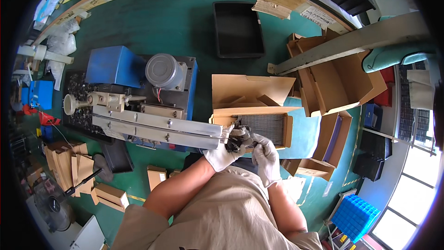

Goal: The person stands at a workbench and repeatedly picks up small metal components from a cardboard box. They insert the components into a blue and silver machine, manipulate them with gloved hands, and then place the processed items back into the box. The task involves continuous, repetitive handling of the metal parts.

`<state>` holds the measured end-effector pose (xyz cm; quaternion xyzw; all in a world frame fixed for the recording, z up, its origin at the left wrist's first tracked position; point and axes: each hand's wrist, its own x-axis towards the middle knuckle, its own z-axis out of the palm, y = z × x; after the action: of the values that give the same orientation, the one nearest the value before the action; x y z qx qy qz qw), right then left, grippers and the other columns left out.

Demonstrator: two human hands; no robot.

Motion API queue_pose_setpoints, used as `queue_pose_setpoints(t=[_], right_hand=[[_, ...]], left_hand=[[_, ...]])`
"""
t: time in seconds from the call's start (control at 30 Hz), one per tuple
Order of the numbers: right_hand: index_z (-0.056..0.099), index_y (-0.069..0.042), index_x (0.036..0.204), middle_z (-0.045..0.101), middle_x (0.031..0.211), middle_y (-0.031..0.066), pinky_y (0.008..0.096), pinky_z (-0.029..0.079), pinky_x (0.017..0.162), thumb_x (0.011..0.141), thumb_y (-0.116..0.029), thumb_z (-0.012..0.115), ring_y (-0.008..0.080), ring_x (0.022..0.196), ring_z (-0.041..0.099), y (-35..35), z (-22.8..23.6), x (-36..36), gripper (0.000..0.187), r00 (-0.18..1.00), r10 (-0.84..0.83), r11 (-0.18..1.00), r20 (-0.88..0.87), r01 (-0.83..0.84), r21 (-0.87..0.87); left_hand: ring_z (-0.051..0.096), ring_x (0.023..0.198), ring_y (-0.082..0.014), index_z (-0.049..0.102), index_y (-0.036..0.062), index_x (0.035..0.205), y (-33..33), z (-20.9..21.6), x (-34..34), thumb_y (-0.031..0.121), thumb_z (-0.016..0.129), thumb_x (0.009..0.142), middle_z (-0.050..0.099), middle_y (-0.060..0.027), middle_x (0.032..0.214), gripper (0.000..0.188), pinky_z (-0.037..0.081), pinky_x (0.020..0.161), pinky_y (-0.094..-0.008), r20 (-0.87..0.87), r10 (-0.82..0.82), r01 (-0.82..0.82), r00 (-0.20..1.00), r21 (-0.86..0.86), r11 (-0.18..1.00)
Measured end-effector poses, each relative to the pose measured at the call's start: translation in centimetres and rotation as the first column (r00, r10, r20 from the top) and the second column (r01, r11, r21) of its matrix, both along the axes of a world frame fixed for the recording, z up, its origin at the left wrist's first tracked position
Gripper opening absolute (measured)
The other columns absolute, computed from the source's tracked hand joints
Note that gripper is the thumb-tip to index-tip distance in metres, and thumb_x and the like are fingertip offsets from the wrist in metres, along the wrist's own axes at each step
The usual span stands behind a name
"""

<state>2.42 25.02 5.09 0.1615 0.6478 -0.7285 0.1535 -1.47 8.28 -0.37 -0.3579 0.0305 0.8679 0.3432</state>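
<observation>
White gloves cover both my hands, which are close together at the near edge of a cardboard box (287,129). Rows of thin, dark parts with wire-like leads (263,127) fill this box. My left hand (223,155) is curled around a small dark bunch of these thin parts (235,144), beside the end of a long metal rail (194,132). Just right of it, my right hand (266,157) has its fingers pinched together near the bunch; what lies between its fingertips is too small to make out. The rail belongs to a bench machine with a blue housing (115,67) and a round grey motor (162,71).
Behind the box lies a black tray (238,30) on the green bench. Open cardboard boxes (340,83) crowd the right side, under a slanting metal post (351,41). Small dark parts (78,115) are heaped at the machine's left end. A blue crate (355,217) stands lower right.
</observation>
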Motion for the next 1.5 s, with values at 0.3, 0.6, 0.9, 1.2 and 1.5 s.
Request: queue_pose_setpoints(t=[0.3, 0.6, 0.9, 1.2, 1.5], right_hand=[[0.060, 0.000, 0.111, 0.068, 0.101, 0.0116, 0.0295, 0.055, 0.081, 0.093, 0.005, 0.064, 0.0173, 0.089, 0.066, -3.4, 2.7, -2.1, 0.019, 0.976, 0.011, 0.971, -0.216, 0.041, 0.236], [0.068, -0.003, 0.094, 0.066, 0.096, 0.0118, 0.0363, 0.052, 0.081, 0.078, 0.009, 0.070, 0.0291, 0.089, 0.063, -6.7, 5.5, -5.5, 0.020, 0.708, 0.378, 0.751, -0.597, 0.142, 0.644], [0.070, -0.004, 0.095, 0.065, 0.095, 0.0074, 0.0336, 0.050, 0.086, 0.073, 0.015, 0.071, 0.0236, 0.092, 0.060, -8.6, 4.4, -4.6, 0.030, 0.678, 0.289, 0.783, -0.676, 0.239, 0.574], [0.066, -0.004, 0.120, 0.059, 0.123, 0.0230, 0.0427, 0.047, 0.100, 0.074, -0.008, 0.081, 0.0364, 0.117, 0.056, -5.0, 5.9, -1.6, 0.049, 0.754, 0.436, 0.711, -0.490, 0.044, 0.701], [0.073, -0.007, 0.096, 0.067, 0.113, 0.0139, 0.0419, 0.050, 0.093, 0.073, -0.005, 0.080, 0.0318, 0.105, 0.062, -5.6, 2.9, -0.1, 0.025, 0.793, 0.451, 0.668, -0.410, 0.004, 0.744]], left_hand=[[0.070, 0.097, -0.0318, 0.067, 0.0000, 0.102, -2.7, 1.1, 1.2, 0.044, 0.051, 0.101, 0.071, -0.0175, 0.103, 0.047, 0.060, 0.067, -0.0363, -0.057, -0.111, 0.115, 0.992, 0.058, 0.992], [0.066, 0.084, -0.0205, 0.064, 0.0107, 0.103, -4.8, 2.2, 1.4, 0.036, 0.049, 0.102, 0.069, -0.0064, 0.094, 0.030, 0.057, 0.070, -0.0370, -0.073, -0.143, 0.147, 0.987, 0.045, 0.988], [0.066, 0.093, -0.0222, 0.064, 0.0084, 0.111, -5.8, 1.6, 1.8, 0.035, 0.048, 0.104, 0.070, -0.0087, 0.106, 0.032, 0.056, 0.075, -0.0342, -0.080, -0.160, 0.168, 0.984, 0.098, 0.981], [0.065, 0.109, -0.0259, 0.058, 0.0026, 0.126, -6.2, 2.1, 1.5, 0.035, 0.044, 0.105, 0.067, -0.0150, 0.118, 0.041, 0.056, 0.094, -0.0426, -0.232, -0.195, 0.236, 0.953, 0.162, 0.958], [0.067, 0.098, -0.0267, 0.059, 0.0068, 0.118, -6.2, 2.3, 1.8, 0.032, 0.048, 0.106, 0.067, -0.0130, 0.107, 0.030, 0.059, 0.089, -0.0434, -0.132, -0.255, 0.271, 0.958, 0.117, 0.956]])
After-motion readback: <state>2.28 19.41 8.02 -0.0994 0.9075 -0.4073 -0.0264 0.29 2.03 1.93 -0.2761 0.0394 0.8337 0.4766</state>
